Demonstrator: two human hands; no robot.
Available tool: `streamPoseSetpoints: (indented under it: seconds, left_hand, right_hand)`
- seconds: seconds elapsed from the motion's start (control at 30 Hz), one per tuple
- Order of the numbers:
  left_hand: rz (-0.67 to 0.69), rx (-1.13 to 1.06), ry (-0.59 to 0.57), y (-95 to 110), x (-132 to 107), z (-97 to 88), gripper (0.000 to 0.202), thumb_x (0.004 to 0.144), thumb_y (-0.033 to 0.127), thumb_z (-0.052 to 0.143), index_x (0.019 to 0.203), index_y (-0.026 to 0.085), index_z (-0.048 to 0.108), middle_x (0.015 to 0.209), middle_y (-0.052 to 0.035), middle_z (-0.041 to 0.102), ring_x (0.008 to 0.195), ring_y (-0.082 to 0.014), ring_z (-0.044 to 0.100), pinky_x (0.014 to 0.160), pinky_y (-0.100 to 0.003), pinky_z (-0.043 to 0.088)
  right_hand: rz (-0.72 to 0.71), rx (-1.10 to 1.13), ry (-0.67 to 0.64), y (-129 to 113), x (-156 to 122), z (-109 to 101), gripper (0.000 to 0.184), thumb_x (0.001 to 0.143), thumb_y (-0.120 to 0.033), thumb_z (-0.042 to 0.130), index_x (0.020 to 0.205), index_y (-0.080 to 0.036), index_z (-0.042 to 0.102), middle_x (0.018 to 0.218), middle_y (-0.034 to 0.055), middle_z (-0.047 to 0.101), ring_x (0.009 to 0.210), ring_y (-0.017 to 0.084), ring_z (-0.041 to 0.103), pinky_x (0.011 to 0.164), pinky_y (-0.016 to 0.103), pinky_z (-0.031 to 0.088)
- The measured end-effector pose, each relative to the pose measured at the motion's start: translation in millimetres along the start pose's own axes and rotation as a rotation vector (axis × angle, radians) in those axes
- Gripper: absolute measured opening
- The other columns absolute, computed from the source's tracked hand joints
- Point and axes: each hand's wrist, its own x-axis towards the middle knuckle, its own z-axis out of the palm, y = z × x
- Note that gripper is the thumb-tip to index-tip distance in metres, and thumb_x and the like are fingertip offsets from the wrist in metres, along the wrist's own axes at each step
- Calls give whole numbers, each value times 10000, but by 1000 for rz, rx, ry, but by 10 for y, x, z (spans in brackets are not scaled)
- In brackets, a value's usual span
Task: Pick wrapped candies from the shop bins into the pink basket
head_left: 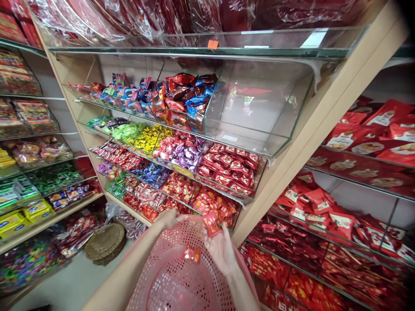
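A pink perforated plastic basket [168, 280] hangs below the shelves, tilted towards me. My left hand [170, 218] is closed around its far rim. Over the right side of the basket is my right hand [222, 250], palm partly turned up, with a red candy packet [211, 224] between its fingers. One more red packet [192, 254] lies inside the basket on its far wall. Just beyond the rim, similar red packets [220, 203] fill the lowest right compartment of the shelf.
Glass shelves [256, 125] with clear front panels hold sorted sweets. A wooden post [275, 160] stands to the right, beside shelves of red packages [324, 203]. On the floor at left is a round brown woven-looking object [105, 242]. Yellow packs [37, 209] sit on the left shelving.
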Motion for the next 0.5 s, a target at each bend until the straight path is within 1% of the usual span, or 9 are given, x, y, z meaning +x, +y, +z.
streamPoseSetpoints:
  seconds: [0.03, 0.1, 0.17, 0.23, 0.3, 0.4, 0.5]
  left_hand:
    - [-7, -1, 2, -4, -9, 5, 620, 706, 739, 278, 613, 192, 555, 615, -45, 590, 584, -179, 563, 481, -233, 311]
    - [-14, -9, 3, -9, -23, 14, 609, 706, 734, 293, 614, 192, 554, 615, -44, 590, 582, -177, 565, 483, -232, 315]
    - [-8, -21, -4, -8, -34, 16, 602, 709, 731, 294, 617, 194, 552, 608, -40, 586, 577, -173, 562, 486, -231, 318]
    - [-6, -22, -13, -3, -44, 10, 608, 711, 732, 278, 617, 196, 549, 598, -36, 578, 567, -170, 555, 485, -232, 320]
    - [-7, -17, -20, 1, -56, -5, 617, 713, 735, 262, 618, 198, 550, 600, -36, 577, 569, -171, 552, 490, -233, 324]
    - [-12, -13, -21, -3, -74, -34, 619, 712, 735, 260, 622, 198, 555, 624, -43, 589, 592, -177, 559, 507, -237, 336]
    - [-25, -12, -17, -23, -87, -54, 616, 716, 730, 266, 618, 197, 557, 630, -50, 598, 605, -188, 568, 518, -243, 344]
  right_hand:
    - [-15, -45, 22, 30, 7, -21, 337, 804, -439, 506, 990, -175, 601, 933, 52, 632, 797, 133, 600, 763, 265, 494]
    - [-97, -197, 62, 97, 16, -64, 279, 765, -373, 585, 992, -211, 603, 992, 39, 628, 870, 151, 592, 803, 294, 479]
    - [-224, -425, 74, 153, 21, -90, 302, 711, -312, 653, 996, -223, 606, 1077, 38, 606, 993, 179, 552, 890, 334, 432]
    - [-346, -642, 58, 188, 29, -96, 354, 677, -281, 685, 1014, -214, 601, 1128, 45, 584, 1072, 197, 505, 964, 368, 367]
    - [-430, -792, 36, 204, 43, -96, 388, 675, -267, 684, 1045, -208, 584, 1145, 52, 570, 1094, 202, 486, 990, 386, 334]
    - [-528, -974, 18, 208, 76, -127, 405, 704, -254, 645, 1095, -220, 548, 1169, 56, 543, 1101, 199, 474, 981, 383, 342]
    - [-570, -1138, 34, 223, 117, -213, 408, 708, -235, 618, 1107, -230, 535, 1168, 54, 529, 1110, 203, 456, 977, 382, 341]
